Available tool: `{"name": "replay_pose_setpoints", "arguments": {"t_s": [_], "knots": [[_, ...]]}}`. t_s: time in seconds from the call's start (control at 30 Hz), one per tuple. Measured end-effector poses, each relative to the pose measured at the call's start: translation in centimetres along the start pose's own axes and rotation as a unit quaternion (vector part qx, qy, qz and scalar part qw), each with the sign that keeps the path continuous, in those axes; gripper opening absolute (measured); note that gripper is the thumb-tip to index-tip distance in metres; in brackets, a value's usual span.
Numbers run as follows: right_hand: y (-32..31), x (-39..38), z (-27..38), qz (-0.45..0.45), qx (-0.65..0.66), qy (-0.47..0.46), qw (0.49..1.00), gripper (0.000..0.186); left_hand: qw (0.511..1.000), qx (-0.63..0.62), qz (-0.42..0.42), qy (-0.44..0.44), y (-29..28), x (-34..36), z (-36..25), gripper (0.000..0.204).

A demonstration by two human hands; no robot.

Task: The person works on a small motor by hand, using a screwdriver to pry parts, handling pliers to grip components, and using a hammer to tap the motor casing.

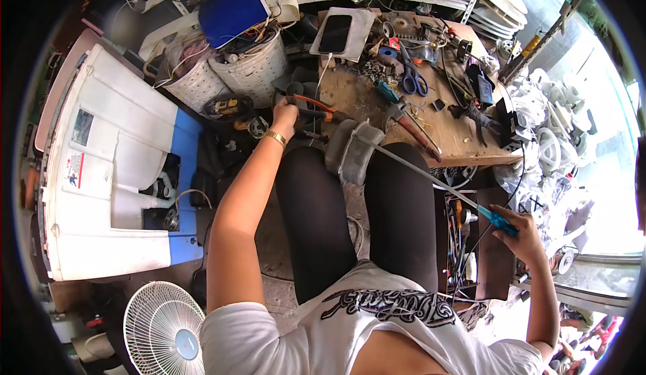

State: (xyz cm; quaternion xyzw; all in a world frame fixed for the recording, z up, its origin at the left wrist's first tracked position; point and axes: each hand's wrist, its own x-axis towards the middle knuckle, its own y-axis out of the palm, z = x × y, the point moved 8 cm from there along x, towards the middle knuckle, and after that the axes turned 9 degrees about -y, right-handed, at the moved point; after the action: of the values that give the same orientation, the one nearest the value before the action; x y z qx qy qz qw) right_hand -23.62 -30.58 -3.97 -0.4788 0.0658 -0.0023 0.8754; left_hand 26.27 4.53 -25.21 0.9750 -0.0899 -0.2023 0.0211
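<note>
My left hand (285, 113), with a gold watch on its wrist, is closed around the handles of orange-and-black pliers (321, 109). Their front end points at a grey cup-shaped housing (353, 152) resting between my knees; whether the jaws grip it I cannot tell. On the right, my right hand (521, 235) is wrapped round the teal handle of a long screwdriver (444, 185). The screwdriver's shaft runs left to the housing, and its tip is at the upper rim. What lies inside the housing is hidden.
Beyond my knees stands a wooden workbench (464, 136) with a hammer (414, 129), blue scissors (412, 76) and a phone (336, 33). White perforated bins (252, 69) stand at the left, near a white-and-blue appliance casing (111, 173). A fan (165, 328) is lower left; a tool drawer (461, 240) is right.
</note>
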Motion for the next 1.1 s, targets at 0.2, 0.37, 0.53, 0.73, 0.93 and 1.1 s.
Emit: {"name": "replay_pose_setpoints", "arguments": {"t_s": [0.2,0.37,0.53,0.73,0.93,1.1], "knots": [[0.4,-0.4,0.2,-0.031,0.017,-0.009,0.999,0.058,0.958,-0.24,-0.019,-0.153,2.5,1.1,2.2,0.015],[0.4,-0.7,-0.3,-0.057,0.027,-0.007,0.998,0.059,0.958,-0.218,0.09,-0.164,2.4,1.0,3.2,0.013],[0.6,-0.8,-0.4,-0.05,0.006,0.004,0.999,0.057,0.908,-0.283,0.258,-0.171,3.7,0.5,2.7,0.02],[0.8,-0.9,-0.3,-0.042,0.008,0.004,0.999,0.056,0.931,-0.237,0.276,-0.039,5.4,-6.4,-7.8,0.052],[0.6,-0.6,-0.4,-0.045,0.001,-0.007,0.999,0.055,0.944,-0.086,0.31,0.071,6.3,-16.7,-18.2,0.065],[0.7,-0.9,-0.3,-0.036,-0.005,0.006,0.999,0.054,0.954,-0.06,0.282,0.083,7.5,-18.5,-20.1,0.073]]}}
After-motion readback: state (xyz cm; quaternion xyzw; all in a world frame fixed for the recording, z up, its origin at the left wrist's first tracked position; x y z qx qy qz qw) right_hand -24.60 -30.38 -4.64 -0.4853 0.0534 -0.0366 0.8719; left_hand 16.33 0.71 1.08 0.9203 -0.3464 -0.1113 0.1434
